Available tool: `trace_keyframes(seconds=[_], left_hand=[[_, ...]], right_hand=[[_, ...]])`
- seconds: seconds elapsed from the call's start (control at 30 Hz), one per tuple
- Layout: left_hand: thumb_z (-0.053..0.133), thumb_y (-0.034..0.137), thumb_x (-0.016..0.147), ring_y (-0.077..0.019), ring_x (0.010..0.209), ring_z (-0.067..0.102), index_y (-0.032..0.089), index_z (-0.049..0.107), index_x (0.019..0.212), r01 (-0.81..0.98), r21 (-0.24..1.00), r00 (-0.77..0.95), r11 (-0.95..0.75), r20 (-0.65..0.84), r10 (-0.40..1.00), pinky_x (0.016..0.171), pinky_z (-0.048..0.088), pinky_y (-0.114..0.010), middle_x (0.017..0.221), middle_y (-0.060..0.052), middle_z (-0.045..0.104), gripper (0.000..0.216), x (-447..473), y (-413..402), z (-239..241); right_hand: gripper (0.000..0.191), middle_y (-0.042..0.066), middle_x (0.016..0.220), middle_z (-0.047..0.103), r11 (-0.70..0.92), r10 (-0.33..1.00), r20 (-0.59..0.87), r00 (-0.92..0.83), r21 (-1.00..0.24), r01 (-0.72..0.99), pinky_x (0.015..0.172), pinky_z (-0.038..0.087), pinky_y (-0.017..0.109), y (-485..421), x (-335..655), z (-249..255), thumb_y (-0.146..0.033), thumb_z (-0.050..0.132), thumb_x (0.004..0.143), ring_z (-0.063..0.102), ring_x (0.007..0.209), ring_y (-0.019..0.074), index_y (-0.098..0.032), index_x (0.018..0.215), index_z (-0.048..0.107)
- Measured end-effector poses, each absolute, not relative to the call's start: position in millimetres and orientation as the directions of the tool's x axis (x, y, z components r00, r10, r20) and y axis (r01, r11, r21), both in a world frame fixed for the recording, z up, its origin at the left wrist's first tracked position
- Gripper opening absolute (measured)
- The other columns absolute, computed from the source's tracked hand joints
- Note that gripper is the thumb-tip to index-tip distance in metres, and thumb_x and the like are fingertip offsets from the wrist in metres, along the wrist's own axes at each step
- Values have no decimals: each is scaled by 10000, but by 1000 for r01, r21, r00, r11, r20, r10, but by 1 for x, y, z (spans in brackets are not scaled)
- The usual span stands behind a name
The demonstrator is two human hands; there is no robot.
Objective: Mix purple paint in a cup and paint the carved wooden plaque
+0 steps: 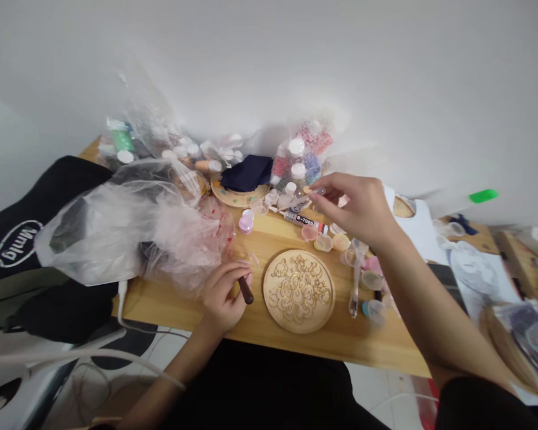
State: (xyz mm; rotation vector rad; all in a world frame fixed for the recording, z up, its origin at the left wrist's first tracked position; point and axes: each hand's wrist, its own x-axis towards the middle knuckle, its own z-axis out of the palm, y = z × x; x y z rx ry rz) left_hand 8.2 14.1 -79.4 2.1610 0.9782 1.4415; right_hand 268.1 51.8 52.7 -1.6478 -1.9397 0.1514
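Two hands at work over a wooden desk (269, 334). Biggest item: crumpled clear plastic bag (116, 230), just outboard of the left hand (224, 295), heaped clear of the work area. Round wooden disc (299, 291) with carved floral relief lies flat between the hands, close to the left one, likely kept central for easy reach. Beyond it, near the right hand (358, 209), a cluster of bead jars (295, 161) with white caps, pink and purple contents, bagged together. A glue tube (305, 220) lies just under the right hand. Small clear cups (325, 239) beside it hold tinted stuff, exact contents unclear. Left hand is closed around a dark stick tool (245, 291), tip toward the disc. Right hand pinches a tiny orange-tipped piece (311, 190) between fingertips, held above the jars.
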Motion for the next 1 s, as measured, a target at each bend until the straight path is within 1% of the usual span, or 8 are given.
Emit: trace_keyframes(seconds=[0.1,0.2,0.43,0.6,0.8,1.0], left_hand=[[656,57,838,-176,854,725,181,668,928,339,637,236,-693,655,718,797,613,-308,914,-46,727,153,8,14,-79],[656,50,837,-173,857,723,182,664,931,332,640,236,-693,655,718,799,610,-304,915,-45,725,163,8,14,-79],[654,52,840,-174,862,720,181,662,935,326,642,239,-694,655,717,802,608,-311,919,-47,723,161,8,14,-80],[654,42,838,-172,864,720,181,659,930,320,645,232,-694,657,718,807,606,-304,921,-45,720,167,8,14,-81],[658,41,838,-170,862,717,176,656,939,319,642,233,-697,660,714,803,605,-303,924,-47,715,169,8,14,-81],[659,35,838,-163,872,710,159,656,939,319,642,242,-697,655,715,821,592,-293,926,-53,710,160,8,14,-82]], right_hand=[[174,11,720,719,221,913,407,-11,-473,853,607,484,271,54,267,49,-323,597,857,631,601,144,-195,875,713],[188,14,734,728,214,910,414,2,-475,853,604,488,267,59,266,44,-351,595,866,639,606,144,-201,875,708],[169,26,735,735,227,911,413,-11,-479,848,594,466,262,66,264,34,-316,594,870,629,594,143,-188,839,701],[131,23,745,736,218,915,402,-24,-445,869,605,457,271,67,263,34,-282,602,869,622,601,147,-201,811,686],[142,20,736,734,217,911,411,-38,-396,892,616,455,268,67,262,33,-269,595,866,626,610,145,-203,772,678],[173,9,701,729,254,881,472,-11,-453,855,575,462,255,61,263,36,-315,598,872,631,570,133,-194,808,704]])
